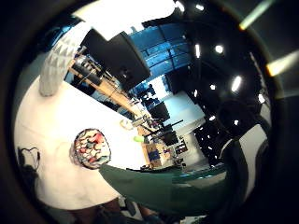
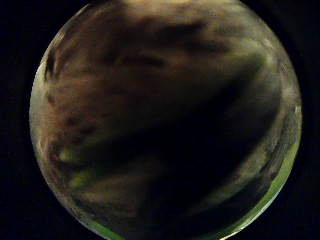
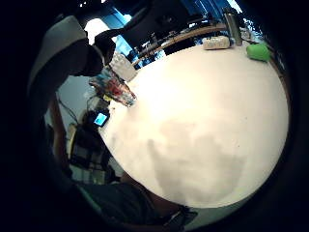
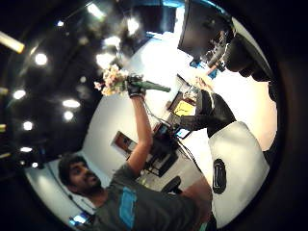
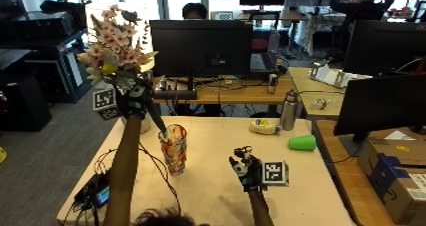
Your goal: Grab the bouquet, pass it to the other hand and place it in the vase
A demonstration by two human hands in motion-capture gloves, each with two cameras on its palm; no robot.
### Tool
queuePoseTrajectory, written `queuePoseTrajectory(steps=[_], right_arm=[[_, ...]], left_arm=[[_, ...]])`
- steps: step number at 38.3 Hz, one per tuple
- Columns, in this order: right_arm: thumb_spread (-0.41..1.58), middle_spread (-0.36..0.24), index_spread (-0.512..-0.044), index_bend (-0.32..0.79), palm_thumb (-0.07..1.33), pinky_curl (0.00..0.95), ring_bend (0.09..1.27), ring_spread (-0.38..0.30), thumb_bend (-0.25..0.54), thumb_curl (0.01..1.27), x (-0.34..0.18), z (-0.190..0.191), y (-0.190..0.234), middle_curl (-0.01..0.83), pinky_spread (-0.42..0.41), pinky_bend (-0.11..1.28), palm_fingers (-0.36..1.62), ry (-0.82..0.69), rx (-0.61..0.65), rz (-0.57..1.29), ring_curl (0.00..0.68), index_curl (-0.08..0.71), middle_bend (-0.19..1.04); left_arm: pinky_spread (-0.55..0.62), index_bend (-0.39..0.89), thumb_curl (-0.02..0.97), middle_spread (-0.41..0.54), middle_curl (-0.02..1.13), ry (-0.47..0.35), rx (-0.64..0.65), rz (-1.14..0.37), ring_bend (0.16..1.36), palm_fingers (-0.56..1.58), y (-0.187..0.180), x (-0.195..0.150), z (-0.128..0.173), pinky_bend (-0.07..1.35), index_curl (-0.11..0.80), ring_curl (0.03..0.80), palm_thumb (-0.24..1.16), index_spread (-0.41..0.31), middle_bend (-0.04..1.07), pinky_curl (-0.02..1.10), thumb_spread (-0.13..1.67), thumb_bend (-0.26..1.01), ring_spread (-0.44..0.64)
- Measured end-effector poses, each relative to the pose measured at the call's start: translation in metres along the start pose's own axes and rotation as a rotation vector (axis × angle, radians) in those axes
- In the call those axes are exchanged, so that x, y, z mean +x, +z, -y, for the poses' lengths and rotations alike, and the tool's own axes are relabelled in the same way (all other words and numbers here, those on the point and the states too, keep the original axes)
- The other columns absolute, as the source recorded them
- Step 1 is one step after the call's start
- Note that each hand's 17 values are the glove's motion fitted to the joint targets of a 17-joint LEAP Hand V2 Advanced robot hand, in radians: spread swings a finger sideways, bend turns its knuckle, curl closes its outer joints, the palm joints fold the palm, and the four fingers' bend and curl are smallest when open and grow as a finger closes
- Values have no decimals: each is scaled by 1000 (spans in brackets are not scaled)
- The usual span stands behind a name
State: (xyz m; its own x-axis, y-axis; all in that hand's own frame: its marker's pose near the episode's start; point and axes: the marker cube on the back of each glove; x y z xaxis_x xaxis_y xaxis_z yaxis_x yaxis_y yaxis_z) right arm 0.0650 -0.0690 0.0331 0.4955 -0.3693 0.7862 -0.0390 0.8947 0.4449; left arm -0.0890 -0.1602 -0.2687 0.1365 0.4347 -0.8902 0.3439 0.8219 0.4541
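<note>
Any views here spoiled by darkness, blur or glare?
Left thumb side palm view: dark, smeared, nothing nameable. Right little finger side palm view: table glares white, with a hand-shaped shadow. Outside view: evenly lit; bouquet, vase and left hand read clearly.

Bouquet (image 5: 114, 46) stems entering colourful vase (image 5: 174, 148)

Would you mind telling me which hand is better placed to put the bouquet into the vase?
The left hand: it already grips the bouquet, its stems just above the vase. The right hand is open and holds nothing, off to the vase's side.
</note>
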Motion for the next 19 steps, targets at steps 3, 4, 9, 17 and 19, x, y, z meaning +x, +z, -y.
queuePoseTrajectory(steps=[3, 4, 9, 17, 19], right_arm=[[907, -145, -278, 120, 873, 368, 469, -143, -25, 590, 1, 2, -1, 464, 84, 397, 1068, 6, 2, 5, 396, 369, 322], [908, -145, -278, 120, 873, 368, 468, -143, -25, 589, 1, 3, -1, 464, 85, 391, 1069, 11, 2, 13, 396, 368, 320], [911, -139, -277, 123, 877, 368, 458, -143, -23, 585, -7, 5, -2, 464, 100, 372, 1070, 7, 12, 22, 399, 360, 306], [913, -135, -277, 124, 879, 369, 439, -143, -24, 581, -34, 6, 0, 465, 116, 348, 1072, -156, 9, 194, 402, 351, 291], [914, -135, -279, 124, 878, 368, 439, -144, -25, 580, -30, 4, 0, 466, 118, 342, 1070, -125, 3, 144, 404, 348, 287]], left_arm=[[-420, 253, 693, -375, 595, -51, 5, 7, 830, 1375, 1, -31, 9, 628, 580, 490, 785, -326, 759, 464, 463, -39, -376], [-420, 252, 693, -375, 595, -74, 6, 6, 830, 1375, 2, -43, 12, 628, 581, 490, 785, -326, 759, 463, 463, -39, -376], [-419, 257, 691, -370, 594, -173, -19, 7, 829, 1378, 12, -91, 14, 629, 588, 489, 770, -332, 759, 461, 473, -46, -375], [-412, 285, 628, -371, 597, -281, -91, 92, 848, 1373, 32, -138, -3, 584, 607, 491, 687, -346, 776, 451, 653, -57, -373], [-393, 298, 599, -375, 599, -294, -128, 107, 860, 1346, 35, -146, -8, 538, 613, 490, 665, -351, 782, 446, 712, -54, -372]])
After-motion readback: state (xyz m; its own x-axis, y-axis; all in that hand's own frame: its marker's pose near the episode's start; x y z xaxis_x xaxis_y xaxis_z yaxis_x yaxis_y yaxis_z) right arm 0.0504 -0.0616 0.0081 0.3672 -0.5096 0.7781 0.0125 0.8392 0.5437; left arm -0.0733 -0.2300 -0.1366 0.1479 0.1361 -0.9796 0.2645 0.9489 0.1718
